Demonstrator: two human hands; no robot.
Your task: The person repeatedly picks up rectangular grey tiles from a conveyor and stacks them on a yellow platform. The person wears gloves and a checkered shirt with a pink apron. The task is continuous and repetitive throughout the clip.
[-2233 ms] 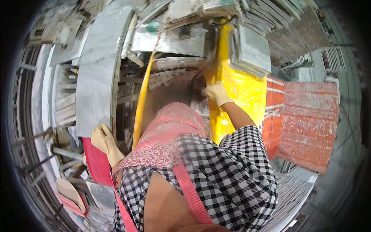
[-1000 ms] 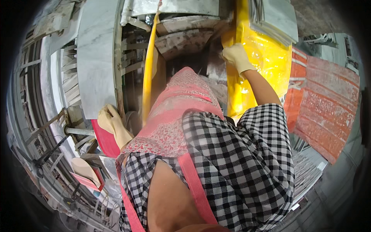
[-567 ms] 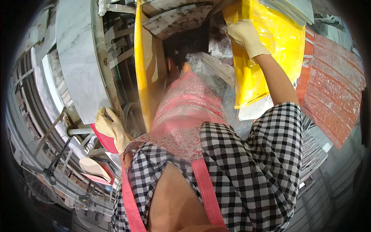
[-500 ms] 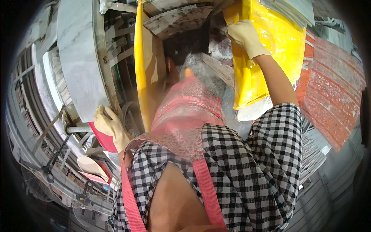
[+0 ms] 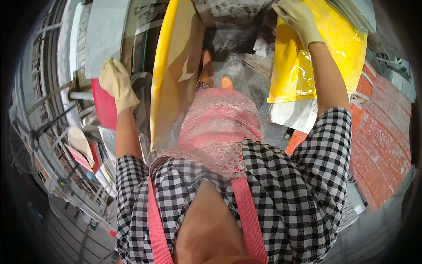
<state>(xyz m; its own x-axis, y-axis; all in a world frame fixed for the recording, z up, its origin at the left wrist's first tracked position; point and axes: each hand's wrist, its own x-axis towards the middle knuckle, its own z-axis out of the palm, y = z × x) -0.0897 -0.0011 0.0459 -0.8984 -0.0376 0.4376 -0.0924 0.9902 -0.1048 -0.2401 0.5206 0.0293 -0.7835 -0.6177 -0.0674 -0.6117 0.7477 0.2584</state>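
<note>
My left hand [image 5: 116,83], in a cream rubber glove, is curled over the near corner of a pale grey marble slab [image 5: 103,42]. A red panel [image 5: 104,103] hangs just below that hand. On the right my other arm is stretched forward, and my right hand [image 5: 296,20], in a matching glove, lies at the left edge of a glossy yellow sheet [image 5: 338,57]. Its fingers are bent over that edge, with the tips partly out of sight. The sheet drapes over a white board [image 5: 294,114].
A tall yellow-edged panel [image 5: 176,66] stands at my left, beside a narrow dusty passage where my feet are. Broken slab pieces [image 5: 259,65] lie on its floor. Far right are a stack of thin slabs [image 5: 354,13] and a dusty red ribbed surface [image 5: 378,145]. A fan [image 5: 34,138] stands far left.
The slab, yellow panel and sheet have shifted up in view. My left hand stays at the slab's corner, its fingers now more curled. My right hand is farther forward along the sheet's edge.
</note>
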